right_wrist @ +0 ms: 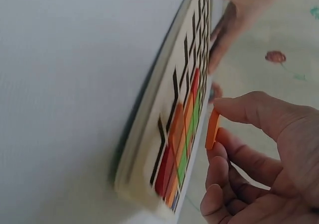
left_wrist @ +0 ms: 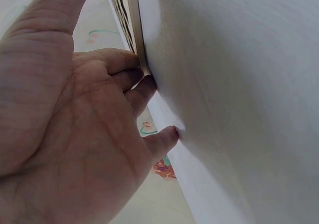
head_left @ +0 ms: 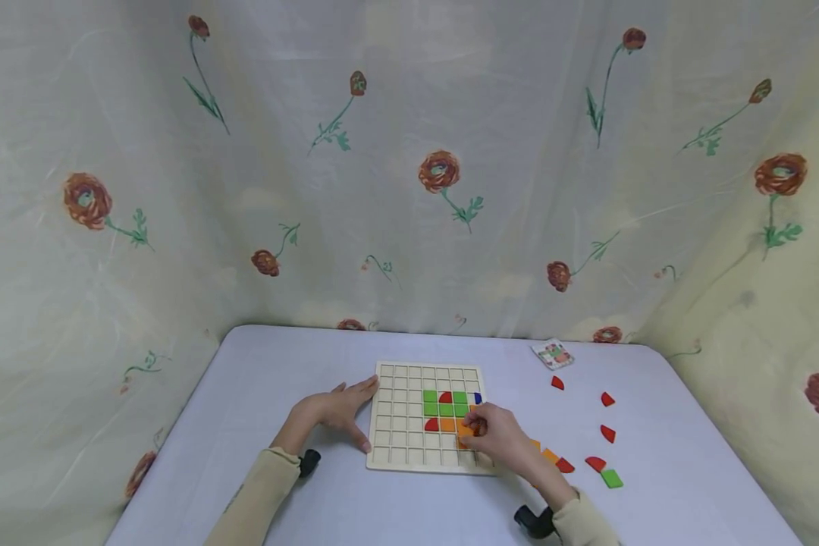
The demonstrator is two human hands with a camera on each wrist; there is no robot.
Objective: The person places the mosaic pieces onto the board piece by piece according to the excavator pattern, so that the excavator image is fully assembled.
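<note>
A pale grid board (head_left: 399,428) lies on the white table, its right-hand cells partly filled with green squares (head_left: 446,409), red quarter-round pieces (head_left: 431,425), orange squares (head_left: 447,425) and a bit of blue (head_left: 478,397). My left hand (head_left: 341,410) spreads along the board's left side, thumb at the lower corner and fingers at the edge. Over the right part of the board, my right hand (head_left: 503,438) pinches an orange tile (right_wrist: 213,129) between thumb and fingers; in the right wrist view it is held above the surface. That hand hides some cells in the head view.
Right of the board lie loose red quarter-round pieces (head_left: 608,434), a green square (head_left: 612,478) and orange tiles (head_left: 550,456) beside the right forearm. A small patterned card (head_left: 553,354) sits near the back edge. A flowered curtain (head_left: 491,280) hangs behind the table.
</note>
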